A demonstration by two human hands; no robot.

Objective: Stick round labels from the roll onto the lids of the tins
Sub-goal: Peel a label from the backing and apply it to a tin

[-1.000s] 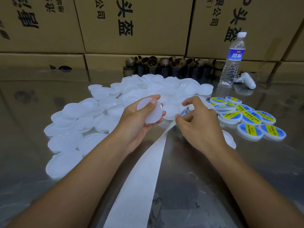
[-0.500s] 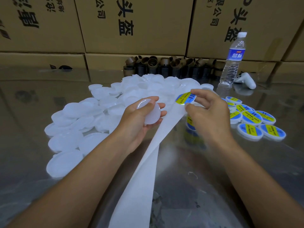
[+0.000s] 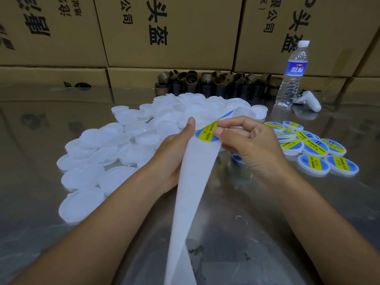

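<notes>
Where the desk (image 3: 41, 223) fills the left of the frame, plain white tins (image 3: 88, 177) are heaped; beside them the left hand (image 3: 174, 149) is raised, thumb upright, its fingers hidden behind the backing strip (image 3: 191, 192), so its grip cannot be told. At centre a blue-and-yellow label (image 3: 206, 132) is pinched by the right hand (image 3: 250, 145) just above the strip, and labelled tins (image 3: 314, 147) are clustered at right.
</notes>
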